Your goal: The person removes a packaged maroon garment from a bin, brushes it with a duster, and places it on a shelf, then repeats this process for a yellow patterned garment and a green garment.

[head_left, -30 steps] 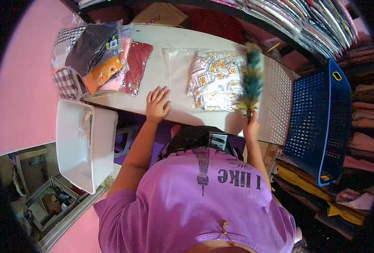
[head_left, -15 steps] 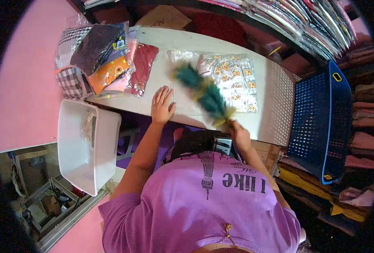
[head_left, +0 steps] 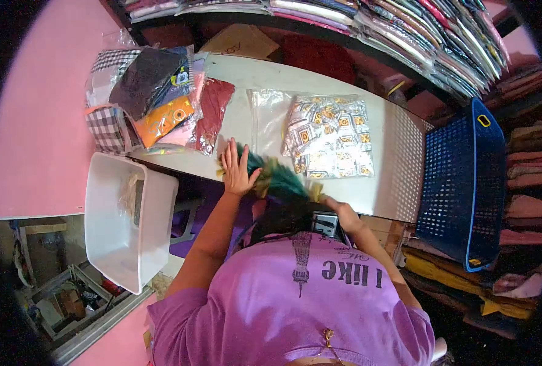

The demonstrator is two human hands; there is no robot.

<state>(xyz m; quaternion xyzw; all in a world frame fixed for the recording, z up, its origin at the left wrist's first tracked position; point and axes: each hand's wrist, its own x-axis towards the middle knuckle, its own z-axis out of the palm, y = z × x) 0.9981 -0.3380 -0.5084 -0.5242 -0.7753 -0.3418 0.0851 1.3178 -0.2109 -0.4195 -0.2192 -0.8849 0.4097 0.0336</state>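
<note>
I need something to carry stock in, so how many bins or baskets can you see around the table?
2: a white plastic bin at the table's left end, and a blue plastic basket at its right end. More may be hidden.

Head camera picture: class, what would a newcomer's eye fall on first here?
Probably the green and yellow feather duster, held by the right hand and lying low across the near edge of the white table, against the left hand. Next, the clear bag of small packets mid-table and the blue basket on the right.
</note>
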